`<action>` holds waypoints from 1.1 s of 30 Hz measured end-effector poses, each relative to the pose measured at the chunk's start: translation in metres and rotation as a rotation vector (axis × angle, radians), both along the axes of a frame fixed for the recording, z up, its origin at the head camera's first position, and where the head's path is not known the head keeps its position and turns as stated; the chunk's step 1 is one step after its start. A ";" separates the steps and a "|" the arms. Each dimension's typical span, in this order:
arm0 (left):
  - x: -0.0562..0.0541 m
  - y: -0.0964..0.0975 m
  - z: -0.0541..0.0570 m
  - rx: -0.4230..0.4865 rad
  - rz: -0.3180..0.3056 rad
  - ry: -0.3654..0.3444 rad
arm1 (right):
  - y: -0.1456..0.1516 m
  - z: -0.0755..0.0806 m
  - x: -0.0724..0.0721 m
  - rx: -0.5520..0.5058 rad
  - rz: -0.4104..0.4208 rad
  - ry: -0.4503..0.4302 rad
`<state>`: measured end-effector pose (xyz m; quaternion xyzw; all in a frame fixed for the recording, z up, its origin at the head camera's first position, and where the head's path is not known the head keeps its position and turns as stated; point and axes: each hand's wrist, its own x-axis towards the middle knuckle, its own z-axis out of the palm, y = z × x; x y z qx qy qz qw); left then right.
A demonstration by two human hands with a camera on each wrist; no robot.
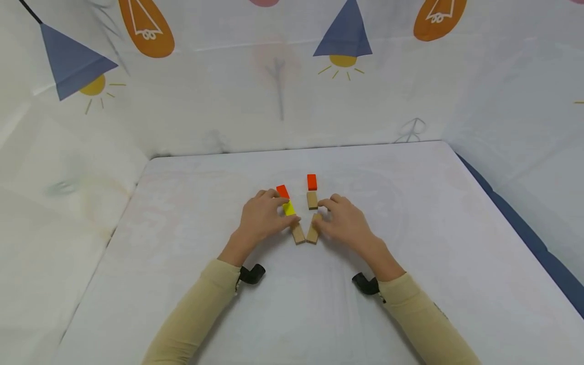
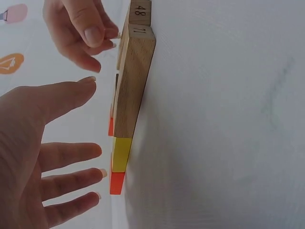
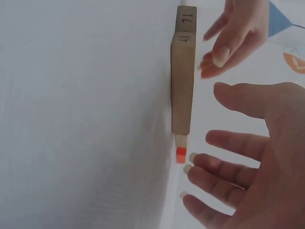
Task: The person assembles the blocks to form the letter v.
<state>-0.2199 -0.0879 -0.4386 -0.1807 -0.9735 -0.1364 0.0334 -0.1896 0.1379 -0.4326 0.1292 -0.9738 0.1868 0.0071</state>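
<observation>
Two rows of small wooden blocks form a V, their near ends almost meeting. In the left row, a red block, a yellow block and a plain block marked 71 run end to end. The right row has a red block, a plain block and a nearer plain block marked 48. My left hand hovers beside the left row, fingers spread and nothing in them. Beside the right row is my right hand, its fingers also apart and holding nothing.
The blocks lie on a white-covered table. Behind it hangs a pale curtain printed with lamps and bulbs. A dark blue strip shows past the table's right edge. Black wrist cameras sit at both cuffs.
</observation>
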 end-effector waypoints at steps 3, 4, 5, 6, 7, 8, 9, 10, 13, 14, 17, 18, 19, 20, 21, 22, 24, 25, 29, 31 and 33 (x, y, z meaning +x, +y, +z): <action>0.003 -0.001 -0.001 -0.012 0.003 0.011 | 0.002 0.001 -0.005 0.000 0.010 -0.004; 0.004 -0.001 -0.002 -0.014 0.003 0.016 | 0.003 0.001 -0.006 0.001 0.012 -0.005; 0.005 0.000 -0.002 -0.014 0.002 0.018 | 0.004 0.001 -0.008 0.003 0.014 -0.006; 0.006 0.000 -0.002 -0.015 0.002 0.023 | 0.005 0.002 -0.010 0.001 0.016 -0.008; 0.007 0.001 -0.002 -0.015 0.001 0.029 | 0.006 0.003 -0.011 0.000 0.019 -0.007; 0.008 0.001 -0.003 -0.021 0.003 0.034 | 0.006 0.004 -0.012 0.001 0.021 -0.008; 0.010 0.002 -0.003 -0.025 0.007 0.038 | 0.007 0.005 -0.014 0.000 0.022 -0.009; 0.011 0.003 -0.002 -0.033 0.013 0.039 | 0.008 0.007 -0.015 -0.004 0.024 -0.011; 0.015 0.008 -0.002 -0.063 0.038 0.038 | 0.008 0.009 -0.018 -0.001 0.030 -0.021; 0.017 0.009 -0.002 -0.075 0.048 0.035 | 0.009 0.009 -0.020 0.001 0.030 -0.027; 0.021 0.013 -0.002 -0.113 0.064 0.034 | 0.009 0.009 -0.023 0.009 0.028 -0.046; 0.022 0.015 -0.003 -0.123 0.068 0.034 | 0.009 0.009 -0.024 0.010 0.029 -0.050; 0.024 0.016 -0.003 -0.134 0.070 0.031 | 0.009 0.009 -0.025 0.010 0.028 -0.055; 0.025 0.018 -0.003 -0.143 0.071 0.028 | 0.010 0.008 -0.026 0.012 0.029 -0.057; 0.025 0.019 -0.003 -0.153 0.071 0.026 | 0.011 0.008 -0.027 0.013 0.029 -0.058; 0.026 0.021 -0.003 -0.164 0.072 0.022 | 0.011 0.007 -0.028 0.013 0.030 -0.058; 0.028 0.023 -0.003 -0.174 0.076 0.016 | 0.012 0.006 -0.031 0.011 0.031 -0.056; 0.029 0.024 -0.003 -0.179 0.077 0.018 | 0.013 0.005 -0.032 0.011 0.031 -0.055; 0.031 0.026 -0.004 -0.196 0.081 0.037 | 0.014 0.004 -0.035 0.010 0.028 -0.064; 0.031 0.026 -0.005 -0.196 0.082 0.048 | 0.014 0.003 -0.037 0.014 0.026 -0.070; 0.032 0.027 -0.006 -0.195 0.081 0.053 | 0.015 0.003 -0.038 0.015 0.027 -0.075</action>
